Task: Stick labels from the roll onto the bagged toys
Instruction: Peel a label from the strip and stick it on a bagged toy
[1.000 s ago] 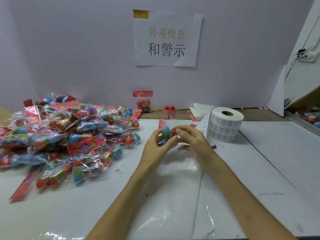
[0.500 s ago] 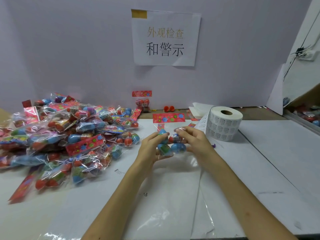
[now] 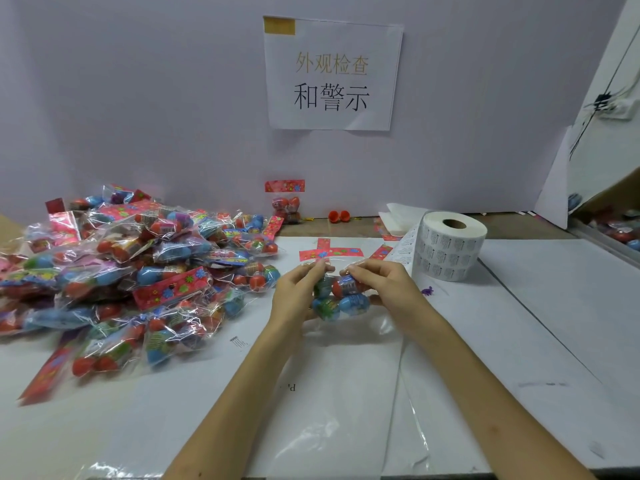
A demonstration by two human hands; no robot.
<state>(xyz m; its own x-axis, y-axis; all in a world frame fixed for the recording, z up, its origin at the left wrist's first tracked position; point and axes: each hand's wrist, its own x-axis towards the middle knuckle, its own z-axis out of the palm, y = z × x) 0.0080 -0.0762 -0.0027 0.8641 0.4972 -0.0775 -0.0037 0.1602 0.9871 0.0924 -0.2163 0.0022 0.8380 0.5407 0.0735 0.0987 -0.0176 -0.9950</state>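
Bag (image 3: 336, 293), clear crinkly plastic; egg-shaped toys (image 3: 354, 303)

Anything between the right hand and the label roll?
Nothing visible blocks it. The right hand, gripping the bagged toy with the left hand, is just short of the label roll, whose loose strip hangs on the hand's side. A tiny purple scrap lies flat on the table nearby, not in the way.
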